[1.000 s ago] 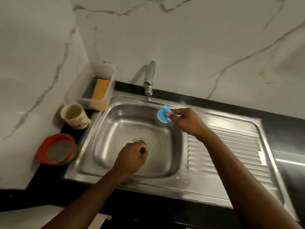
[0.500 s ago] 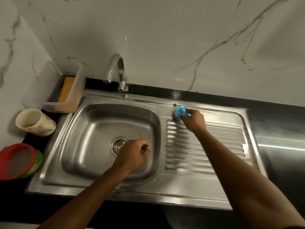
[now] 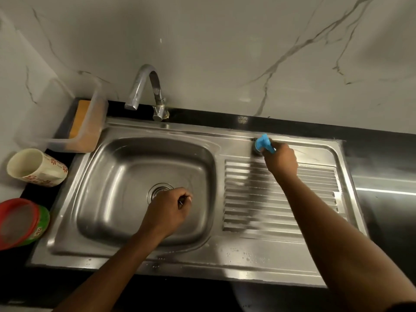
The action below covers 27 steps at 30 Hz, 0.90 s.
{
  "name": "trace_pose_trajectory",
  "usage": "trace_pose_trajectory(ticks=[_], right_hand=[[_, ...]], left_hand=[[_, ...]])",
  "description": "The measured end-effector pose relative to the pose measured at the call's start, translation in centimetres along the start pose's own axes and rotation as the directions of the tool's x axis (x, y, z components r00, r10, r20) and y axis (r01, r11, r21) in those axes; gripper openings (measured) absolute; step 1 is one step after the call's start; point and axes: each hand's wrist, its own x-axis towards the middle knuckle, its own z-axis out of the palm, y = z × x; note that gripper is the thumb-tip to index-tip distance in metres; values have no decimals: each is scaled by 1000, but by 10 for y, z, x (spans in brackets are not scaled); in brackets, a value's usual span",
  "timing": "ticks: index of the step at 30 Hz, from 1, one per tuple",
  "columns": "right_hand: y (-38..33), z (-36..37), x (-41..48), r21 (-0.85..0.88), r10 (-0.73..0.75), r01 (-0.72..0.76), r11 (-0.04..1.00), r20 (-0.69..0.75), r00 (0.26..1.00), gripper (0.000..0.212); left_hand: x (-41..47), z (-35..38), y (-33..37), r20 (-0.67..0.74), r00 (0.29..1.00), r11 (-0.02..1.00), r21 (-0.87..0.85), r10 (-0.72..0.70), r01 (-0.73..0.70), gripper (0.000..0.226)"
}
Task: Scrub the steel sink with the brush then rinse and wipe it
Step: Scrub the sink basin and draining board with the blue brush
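1. Now the right grip (image 3: 281,163) is curled round the blue handle of the brush (image 3: 263,144). It presses the dark head onto the flat back ledge of the steel sink (image 3: 202,267), just above the ribbed drainboard (image 3: 319,190). Such a low, close hold probably adds scrubbing pressure.
2. The left grip (image 3: 167,212) hangs clenched over the basin floor beside the drain (image 3: 157,191). A thin glint shows between its fingers, and I cannot tell whether it grasps anything.
3. The tap (image 3: 148,91) shows no running water, so rinsing looks yet to come.
4. A mug (image 3: 36,168) and a red strainer (image 3: 18,221) sit on the black worktop (image 3: 387,212) left of the sink, likely kept out of the wet.
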Motion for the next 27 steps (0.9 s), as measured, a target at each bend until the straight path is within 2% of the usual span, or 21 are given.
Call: trace_pose_trajectory(ticks=[2,5,8,10,12,14,17,19,23,27], right_hand=[[-20,15,0,98,27,-30,995,31,999,38],[-53,49,-26,172,-148,130,977,96,984,35],[-73,77,-50,111,-294,280,954,140,945,46],[-65,76,-51,36,-323,322,946,142,935,48],[-43,52,-35,26,-239,238,971,97,966,42],[-17,21,-9,57,-76,74,996,24,997,36],[-3,-2,9,60,119,-118,991,-9,993,35],[-23,9,2,109,100,-101,989,16,995,33],[-81,54,-27,165,-125,99,981,158,980,32],[-96,62,-34,101,-192,175,979,195,962,40]], left_hand=[[0,0,1,2,1000,1000,5,2,-2,11],[3,6,8,15,1000,1000,5,-4,4,12],[5,14,17,52,999,1000,1,17,-17,15],[6,17,19,46,999,1000,-13,25,-24,17],[7,17,19,35,999,999,-19,33,-32,13],[6,17,18,15,999,999,-18,38,-37,12],[4,15,15,-10,1000,1000,-17,19,-19,12],[3,16,14,-17,1000,1000,-19,10,-10,12],[3,20,18,4,1000,1000,-5,10,-10,12],[6,28,24,-15,1000,1000,-23,1,-1,11]])
